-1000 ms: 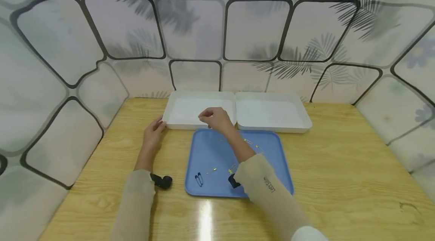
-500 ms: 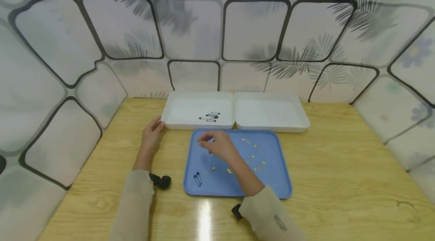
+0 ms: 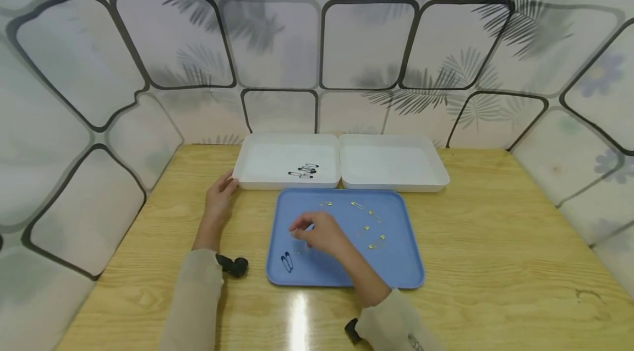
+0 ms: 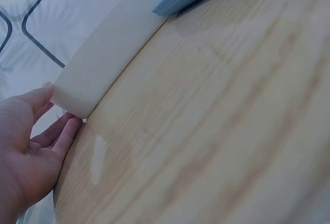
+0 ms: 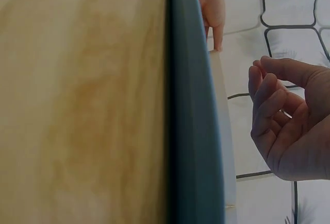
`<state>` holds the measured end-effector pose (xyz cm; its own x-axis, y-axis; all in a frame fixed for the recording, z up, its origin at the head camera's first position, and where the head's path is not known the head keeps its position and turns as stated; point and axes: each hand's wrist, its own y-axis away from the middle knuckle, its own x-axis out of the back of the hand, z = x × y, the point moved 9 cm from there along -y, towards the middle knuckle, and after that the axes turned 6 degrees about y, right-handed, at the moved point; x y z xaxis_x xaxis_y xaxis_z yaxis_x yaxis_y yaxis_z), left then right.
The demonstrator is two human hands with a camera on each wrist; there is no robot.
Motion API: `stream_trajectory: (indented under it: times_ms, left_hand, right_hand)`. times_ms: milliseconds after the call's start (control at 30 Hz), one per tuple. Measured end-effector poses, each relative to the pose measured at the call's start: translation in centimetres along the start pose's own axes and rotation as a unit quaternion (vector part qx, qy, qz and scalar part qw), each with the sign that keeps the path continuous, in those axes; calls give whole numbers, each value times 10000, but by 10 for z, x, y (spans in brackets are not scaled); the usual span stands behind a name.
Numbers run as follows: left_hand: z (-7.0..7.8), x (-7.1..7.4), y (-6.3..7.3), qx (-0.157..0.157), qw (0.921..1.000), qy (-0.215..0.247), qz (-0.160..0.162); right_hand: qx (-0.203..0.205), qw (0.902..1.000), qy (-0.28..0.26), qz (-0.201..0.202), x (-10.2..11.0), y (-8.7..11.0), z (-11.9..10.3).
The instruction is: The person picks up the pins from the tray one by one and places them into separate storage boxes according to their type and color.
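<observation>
Several black safety pins (image 3: pixel 305 170) lie in the left white tray (image 3: pixel 255 185). My left hand (image 3: pixel 219 197) holds that tray's near left corner, thumb at the rim and fingers lower down, as the left wrist view shows. Over the left part of the blue tray (image 3: pixel 342 277), my right hand (image 3: pixel 322 232) hovers with fingers loosely bent and nothing visible between them. Two black safety pins (image 3: pixel 287 262) lie side by side in the blue tray's near left. Gold safety pins (image 3: pixel 375 216) are scattered across its middle and right; my right hand hides some of the tray.
A second white tray (image 3: pixel 396 185) stands beside the left one, with no pins visible in it. Both stand behind the blue tray on the wooden table (image 3: pixel 495 252). A patterned backdrop (image 3: pixel 277 43) rises behind and at both sides.
My right hand has come back from above the left white tray to the blue tray, uncovering the black safety pins there. My left hand has stayed at the tray corner.
</observation>
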<state>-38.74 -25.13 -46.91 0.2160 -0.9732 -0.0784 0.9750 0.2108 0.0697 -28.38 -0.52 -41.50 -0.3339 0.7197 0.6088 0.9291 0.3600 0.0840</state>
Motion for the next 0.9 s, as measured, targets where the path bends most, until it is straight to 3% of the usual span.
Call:
stream_trajectory:
  times_ms: [167, 500, 900]
  left_hand:
    - [0, 1, 1, -5, 10000, -38, 5]
    - [-2, 1, -1, -28, 10000, -79, 9]
    - [-1, 1, 0, -53, 9999, -76, 63]
  right_hand:
    - [-127, 9998, -140, -104, -7, 2, 5]
    - [22, 9998, 4, -182, -21, 7, 12]
    - [332, 9921, 1206, -79, -34, 13, 11]
